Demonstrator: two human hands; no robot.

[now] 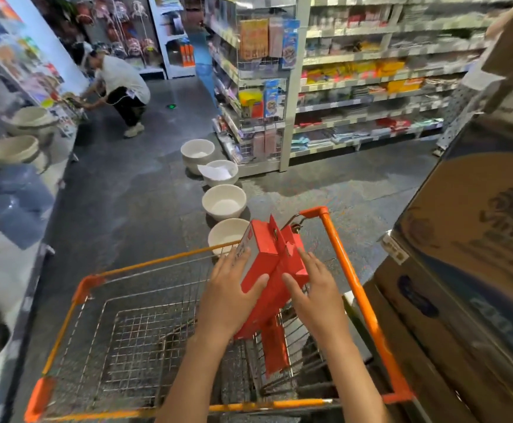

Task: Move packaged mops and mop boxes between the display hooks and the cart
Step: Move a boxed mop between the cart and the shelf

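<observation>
Two red mop boxes (272, 270) stand tilted against the right side of a wire cart with an orange rim (349, 270). My left hand (233, 288) lies on the left face of the nearer box, thumb across its top edge. My right hand (313, 285) presses flat on the right side of the boxes, fingers straight. The boxes' lower ends reach down into the cart basket. No display hooks with mops are in view.
Large cardboard cartons (475, 254) are stacked close on the right of the cart. Several white basins (224, 201) line the floor ahead. A person (120, 90) crouches by the left shelf. Store shelving (356, 87) stands ahead on the right.
</observation>
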